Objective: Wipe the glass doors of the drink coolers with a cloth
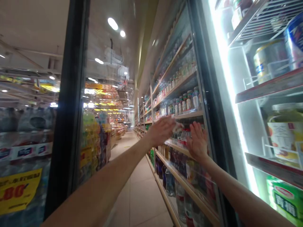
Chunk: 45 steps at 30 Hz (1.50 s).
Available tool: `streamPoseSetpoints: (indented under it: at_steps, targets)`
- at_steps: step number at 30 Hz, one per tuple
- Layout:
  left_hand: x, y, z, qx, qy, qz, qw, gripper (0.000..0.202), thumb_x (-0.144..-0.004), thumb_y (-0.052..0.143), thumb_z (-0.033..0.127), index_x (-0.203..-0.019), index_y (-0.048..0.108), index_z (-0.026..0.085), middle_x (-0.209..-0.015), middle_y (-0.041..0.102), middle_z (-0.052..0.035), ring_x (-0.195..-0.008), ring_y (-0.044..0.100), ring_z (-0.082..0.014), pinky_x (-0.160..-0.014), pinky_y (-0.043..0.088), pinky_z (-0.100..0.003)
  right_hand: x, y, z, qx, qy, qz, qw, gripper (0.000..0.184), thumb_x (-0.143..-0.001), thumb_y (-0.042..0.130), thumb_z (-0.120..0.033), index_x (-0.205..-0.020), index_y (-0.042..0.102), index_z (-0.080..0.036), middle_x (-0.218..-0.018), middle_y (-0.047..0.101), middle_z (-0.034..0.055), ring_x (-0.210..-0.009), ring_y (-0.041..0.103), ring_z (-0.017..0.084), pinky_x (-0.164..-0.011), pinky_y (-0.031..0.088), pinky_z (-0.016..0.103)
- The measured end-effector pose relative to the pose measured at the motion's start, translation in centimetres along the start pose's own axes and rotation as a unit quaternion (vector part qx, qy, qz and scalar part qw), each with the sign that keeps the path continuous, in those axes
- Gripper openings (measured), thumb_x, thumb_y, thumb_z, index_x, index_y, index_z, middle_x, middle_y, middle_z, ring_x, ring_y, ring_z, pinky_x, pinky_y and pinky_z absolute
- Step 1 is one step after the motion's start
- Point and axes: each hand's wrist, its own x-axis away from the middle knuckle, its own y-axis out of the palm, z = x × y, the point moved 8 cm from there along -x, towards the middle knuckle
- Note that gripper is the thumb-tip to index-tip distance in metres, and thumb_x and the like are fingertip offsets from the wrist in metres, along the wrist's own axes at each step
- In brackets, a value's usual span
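Observation:
My right hand (pixel 197 142) lies flat with its fingers spread on the glass door (pixel 203 94) of a drinks cooler. My left hand (pixel 163 130) reaches to the same pane just left of it, smeared by motion. A whitish patch (pixel 178 126) shows at its fingertips; I cannot tell whether the hand holds it. Behind the glass stand rows of bottles (pixel 187 102) on wooden shelves.
At the right is a lit cooler compartment with cans (pixel 268 64) and cartons (pixel 285 135) on wire shelves. A black-framed glass door (pixel 68 110) stands at the left. A tiled aisle (pixel 142 189) runs ahead between the shelving and stacked drinks (pixel 94 145).

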Motion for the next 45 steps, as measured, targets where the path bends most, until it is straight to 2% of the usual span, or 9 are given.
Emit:
streamPoseSetpoints:
  at_steps: [4,9,15,23,30,34,40,42,45]
  targets:
    - [0.2,-1.5,-4.7,-0.025,-0.228,0.079,0.970,0.044,-0.090,0.036,0.026,-0.131,0.039,0.010,-0.138,0.040,-0.0159,-0.135,0.025,-0.0285,-0.108,0.027,-0.049,0.3,-0.4,0.1,-0.006,0.006,0.020,1.000,0.056,-0.087,0.037,-0.026,-0.141,0.027,-0.018,-0.142,0.037,0.0153,-0.136,0.026,0.027,-0.105,0.026,0.054]
    - [-1.3,1.1,1.8,0.035,0.076,-0.031,0.996,0.040,-0.091,0.036,0.029,-0.129,0.044,0.019,-0.135,0.047,-0.0064,-0.132,0.033,-0.0208,-0.110,0.029,-0.038,1.0,-0.3,0.4,-0.016,0.011,0.022,1.000,0.054,-0.087,0.035,-0.025,-0.140,0.029,-0.017,-0.141,0.040,0.0156,-0.134,0.031,0.025,-0.105,0.028,0.052]
    - [-2.1,-1.5,-7.0,-0.027,-0.223,0.025,0.974,0.044,-0.091,0.036,0.028,-0.129,0.041,0.007,-0.140,0.038,-0.0160,-0.134,0.024,-0.0301,-0.110,0.024,-0.047,1.1,-0.4,0.6,-0.020,0.014,0.026,0.999,0.051,-0.086,0.035,-0.025,-0.137,0.036,-0.018,-0.140,0.041,0.0130,-0.134,0.031,0.025,-0.106,0.027,0.050]
    - [2.8,1.2,4.8,-0.001,0.061,-0.025,0.998,0.038,-0.091,0.037,0.026,-0.127,0.045,0.017,-0.136,0.045,-0.0059,-0.131,0.033,-0.0219,-0.108,0.029,-0.037,1.2,-0.3,0.8,-0.064,0.016,0.036,0.997,0.051,-0.088,0.034,-0.027,-0.139,0.033,-0.021,-0.141,0.040,0.0113,-0.133,0.032,0.025,-0.107,0.025,0.052]
    - [-3.9,0.8,-3.0,-0.030,-0.212,0.038,0.976,0.044,-0.091,0.034,0.025,-0.131,0.040,0.009,-0.143,0.035,-0.0126,-0.135,0.023,-0.0289,-0.108,0.027,-0.047,0.5,-3.6,2.3,-0.147,0.028,0.063,0.987,0.053,-0.091,0.027,-0.029,-0.143,0.023,-0.023,-0.147,0.031,0.0096,-0.135,0.030,0.024,-0.106,0.031,0.051]
    - [-5.3,3.9,5.8,0.026,-0.090,0.001,0.996,0.045,-0.089,0.031,0.018,-0.131,0.041,0.007,-0.142,0.038,-0.0111,-0.134,0.025,-0.0279,-0.109,0.025,-0.046,0.6,-6.4,4.3,-0.132,0.044,0.097,0.985,0.052,-0.091,0.022,-0.025,-0.143,0.023,-0.018,-0.147,0.030,0.0101,-0.136,0.026,0.022,-0.110,0.026,0.050]
    - [6.0,7.3,24.5,0.109,0.153,-0.054,0.981,0.036,-0.088,0.037,0.025,-0.117,0.057,0.018,-0.135,0.048,-0.0021,-0.127,0.039,-0.0185,-0.107,0.030,-0.036,4.3,-8.3,5.2,-0.113,0.051,0.065,0.990,0.050,-0.091,0.028,-0.024,-0.141,0.029,-0.022,-0.145,0.033,0.0090,-0.134,0.032,0.023,-0.107,0.031,0.051]
    - [7.5,6.9,24.3,0.115,0.168,-0.066,0.977,0.038,-0.087,0.038,0.027,-0.120,0.054,0.016,-0.137,0.045,-0.0040,-0.128,0.038,-0.0193,-0.108,0.028,-0.036,6.0,-8.4,5.1,-0.103,0.065,0.046,0.991,0.050,-0.090,0.031,-0.023,-0.139,0.032,-0.023,-0.145,0.034,0.0099,-0.133,0.033,0.025,-0.105,0.032,0.053]
    - [4.7,5.2,17.2,0.079,0.040,-0.037,0.995,0.044,-0.089,0.035,0.021,-0.131,0.042,0.011,-0.143,0.037,-0.0081,-0.132,0.031,-0.0211,-0.109,0.026,-0.037,8.3,-8.1,4.6,-0.090,0.074,0.034,0.993,0.050,-0.089,0.032,-0.022,-0.139,0.033,-0.023,-0.145,0.033,0.0110,-0.134,0.031,0.027,-0.104,0.031,0.056]
